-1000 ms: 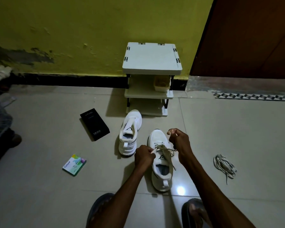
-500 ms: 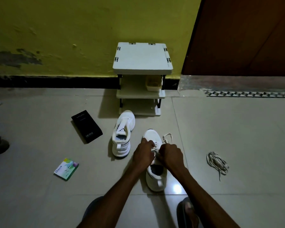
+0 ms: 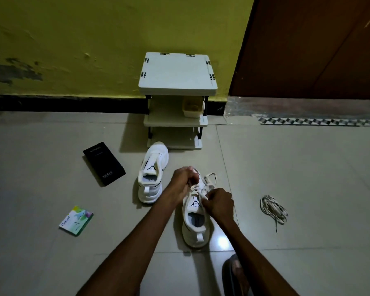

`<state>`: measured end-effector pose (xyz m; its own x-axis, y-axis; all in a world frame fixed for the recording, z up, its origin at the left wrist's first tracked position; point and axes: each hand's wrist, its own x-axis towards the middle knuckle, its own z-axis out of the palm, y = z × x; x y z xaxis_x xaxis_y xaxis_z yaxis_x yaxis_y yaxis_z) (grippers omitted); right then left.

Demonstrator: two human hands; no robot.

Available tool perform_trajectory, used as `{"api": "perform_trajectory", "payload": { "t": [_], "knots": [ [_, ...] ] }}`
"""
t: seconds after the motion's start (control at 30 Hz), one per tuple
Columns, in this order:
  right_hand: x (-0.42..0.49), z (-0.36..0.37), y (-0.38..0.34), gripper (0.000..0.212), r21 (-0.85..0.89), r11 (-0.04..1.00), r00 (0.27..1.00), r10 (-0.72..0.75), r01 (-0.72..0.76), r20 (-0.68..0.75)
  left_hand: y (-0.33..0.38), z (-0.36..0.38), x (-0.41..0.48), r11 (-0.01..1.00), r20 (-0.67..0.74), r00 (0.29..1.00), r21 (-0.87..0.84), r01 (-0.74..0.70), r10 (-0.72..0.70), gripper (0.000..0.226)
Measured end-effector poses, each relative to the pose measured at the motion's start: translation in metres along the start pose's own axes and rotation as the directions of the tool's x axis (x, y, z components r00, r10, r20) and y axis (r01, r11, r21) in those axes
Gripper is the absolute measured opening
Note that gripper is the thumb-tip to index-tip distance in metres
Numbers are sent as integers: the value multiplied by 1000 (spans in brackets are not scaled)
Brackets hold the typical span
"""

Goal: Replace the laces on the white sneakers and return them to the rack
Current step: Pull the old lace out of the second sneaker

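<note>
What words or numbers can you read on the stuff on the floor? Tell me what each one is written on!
"vivo": on the black box, near its far end.
"120" and something after it: on the black box's near end, too small to read in full.
"Odonil": on the small green packet.
Logo on each white sneaker's tongue: the lettering is too blurred to read.
Nothing readable on the rack.

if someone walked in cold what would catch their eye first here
First, the two hands working a lace on the near white sneaker at centre floor: left hand by the toe end, right hand at the tongue. Just left of it stands the other sneaker with no lace, in front of the small white rack against the yellow wall. A loose bundle of laces lies on the tiles to the right.
</note>
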<state>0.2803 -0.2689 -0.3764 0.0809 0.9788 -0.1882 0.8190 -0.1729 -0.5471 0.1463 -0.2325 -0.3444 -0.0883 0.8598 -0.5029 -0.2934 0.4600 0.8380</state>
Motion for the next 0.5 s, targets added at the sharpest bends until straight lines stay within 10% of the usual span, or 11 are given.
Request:
{"api": "perform_trajectory", "payload": {
  "t": [0.07, 0.17, 0.3, 0.4, 0.5],
  "knots": [
    [-2, 2, 0, 25, 10, 1000, 1000, -9, 9, -12, 22, -3, -1, 992, -29, 999, -128, 12, -16, 23],
    [-1, 3, 1, 23, 38, 999, 1000, -8, 8, -14, 40, -17, 10, 945, -154, 985, 327, -19, 73, 19],
    [1, 2, 3, 24, 34, 999, 1000, 11, -11, -10, 29, -32, 9, 555, -280, 928, 825, 103, 244, 62],
    [0, 3, 4, 26, 33, 999, 1000, 5, -5, -10, 9, -26, -3, 251, -110, 832, 967, -36, 543, 52],
    [2, 4, 5, 26, 31, 1000, 1000, 0, 0, -19, -14, -18, -3, 137, 134, 885, 967, -215, 446, 23]
  ]
}}
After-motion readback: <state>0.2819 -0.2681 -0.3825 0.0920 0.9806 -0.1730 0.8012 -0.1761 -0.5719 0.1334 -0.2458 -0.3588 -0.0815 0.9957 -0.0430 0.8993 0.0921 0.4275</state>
